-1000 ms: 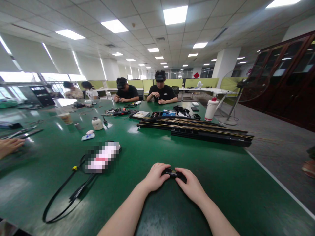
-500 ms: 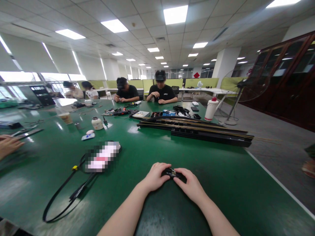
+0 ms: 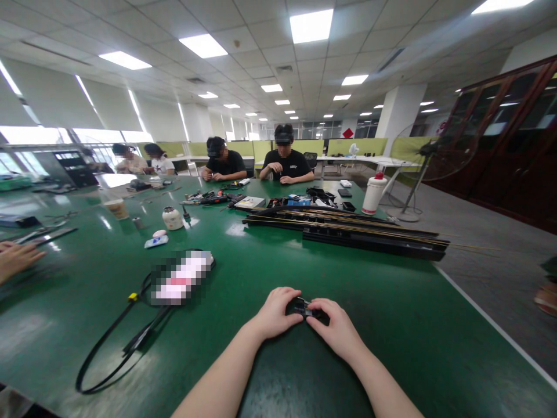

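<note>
Both of my hands grip one small black part (image 3: 300,306) just above or on the green tabletop (image 3: 243,261); I cannot tell whether it touches the surface. My left hand (image 3: 277,313) has thumb and fingers closed around its left end. Around the right end, my right hand (image 3: 335,325) is closed, with the thumb below and fingers above. The middle of the part shows between my fingertips and looks hollow, with small details too fine to name. Its two ends are hidden by my fingers.
Long black strips with thin brass-coloured rods (image 3: 374,238) lie ahead. To the left are a phone (image 3: 183,278) and a looped black strap (image 3: 82,354). A white bottle (image 3: 374,194) and a small jar (image 3: 172,218) stand farther off. A co-worker's hand (image 3: 20,258) shows at left.
The black part has turned slightly between my fingers, so the pale metallic bit seen in its middle earlier now looks darker. My hands have stayed nearly in place.
</note>
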{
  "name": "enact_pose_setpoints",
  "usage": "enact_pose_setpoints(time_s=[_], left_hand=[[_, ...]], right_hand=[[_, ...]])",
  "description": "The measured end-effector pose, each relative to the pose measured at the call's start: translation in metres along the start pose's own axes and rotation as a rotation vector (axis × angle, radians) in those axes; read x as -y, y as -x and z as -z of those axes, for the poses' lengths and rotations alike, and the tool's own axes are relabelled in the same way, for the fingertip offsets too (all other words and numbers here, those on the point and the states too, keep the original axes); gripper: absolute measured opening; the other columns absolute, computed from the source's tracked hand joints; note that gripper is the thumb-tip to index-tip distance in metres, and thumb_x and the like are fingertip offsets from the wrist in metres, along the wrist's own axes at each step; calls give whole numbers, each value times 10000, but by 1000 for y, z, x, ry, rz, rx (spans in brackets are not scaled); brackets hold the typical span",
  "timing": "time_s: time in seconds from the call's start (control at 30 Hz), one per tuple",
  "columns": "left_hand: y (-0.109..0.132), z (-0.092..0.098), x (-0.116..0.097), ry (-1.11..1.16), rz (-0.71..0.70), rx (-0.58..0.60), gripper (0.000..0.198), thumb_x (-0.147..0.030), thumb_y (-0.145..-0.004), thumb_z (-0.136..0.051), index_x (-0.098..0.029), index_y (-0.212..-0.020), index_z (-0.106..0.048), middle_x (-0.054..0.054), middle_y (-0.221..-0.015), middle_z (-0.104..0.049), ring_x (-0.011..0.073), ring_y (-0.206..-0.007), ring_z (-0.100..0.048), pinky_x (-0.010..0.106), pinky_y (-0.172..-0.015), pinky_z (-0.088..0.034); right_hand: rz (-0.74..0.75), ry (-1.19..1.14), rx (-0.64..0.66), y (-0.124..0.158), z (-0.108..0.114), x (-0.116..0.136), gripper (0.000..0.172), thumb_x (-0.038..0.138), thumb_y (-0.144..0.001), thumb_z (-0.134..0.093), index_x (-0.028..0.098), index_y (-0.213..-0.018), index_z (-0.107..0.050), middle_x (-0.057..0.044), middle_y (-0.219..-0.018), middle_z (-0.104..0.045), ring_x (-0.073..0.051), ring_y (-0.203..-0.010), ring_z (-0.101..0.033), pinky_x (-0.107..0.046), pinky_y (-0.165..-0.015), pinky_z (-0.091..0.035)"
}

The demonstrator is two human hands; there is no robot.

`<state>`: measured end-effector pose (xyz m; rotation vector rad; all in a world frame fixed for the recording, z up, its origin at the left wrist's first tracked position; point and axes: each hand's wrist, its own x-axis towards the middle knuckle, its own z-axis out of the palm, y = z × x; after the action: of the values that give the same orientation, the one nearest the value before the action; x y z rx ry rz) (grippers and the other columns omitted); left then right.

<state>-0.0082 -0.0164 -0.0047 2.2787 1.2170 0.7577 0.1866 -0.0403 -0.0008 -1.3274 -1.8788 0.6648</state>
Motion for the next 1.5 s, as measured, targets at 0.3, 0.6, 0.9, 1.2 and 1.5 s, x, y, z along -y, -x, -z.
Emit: enact_pose_setpoints(time_s=[0.3,0.6,0.9,1.2,1.5], left_hand=[[0,-1,4,-30,-38,10,437,-299,-742,-680,-213,-1155,-564,63,-1093,-591,232,-1049,-504,392,-982,-342],[0,2,-1,-27,-20,15,444,-289,-755,-656,-225,-1180,-543,66,-1121,-583,239,-1071,-495,405,-989,-337],[-1,2,-3,-11,22,-1,359,-263,-768,-638,-218,-1119,-582,63,-1112,-580,236,-1071,-496,380,-963,-369],[0,1,0,-11,21,3,396,-295,-765,-651,-212,-1145,-574,66,-1125,-579,235,-1072,-496,371,-965,-370],[-1,1,-2,-45,38,-1,403,-349,-793,-612,-191,-1161,-572,91,-1194,-542,249,-1126,-462,386,-988,-369]], right_hand=[[20,6,16,0,0,0,157,305,-719,-620,234,-851,-668,-54,-989,-679,-233,-991,-585,-388,-905,-423],[-141,-186,-43,-2,5,5,218,365,-732,-595,220,-883,-656,-42,-946,-687,-218,-930,-612,-357,-880,-446],[-196,-387,-150,-6,3,-4,305,439,-699,-626,191,-876,-622,-63,-876,-698,-225,-866,-641,-373,-842,-481],[-272,-545,-301,-8,4,-5,457,499,-602,-696,179,-917,-610,-115,-941,-707,-268,-927,-652,-423,-862,-498],[-306,-536,-364,-9,5,-12,457,493,-636,-668,174,-960,-623,-111,-991,-697,-264,-969,-639,-411,-888,-490]])
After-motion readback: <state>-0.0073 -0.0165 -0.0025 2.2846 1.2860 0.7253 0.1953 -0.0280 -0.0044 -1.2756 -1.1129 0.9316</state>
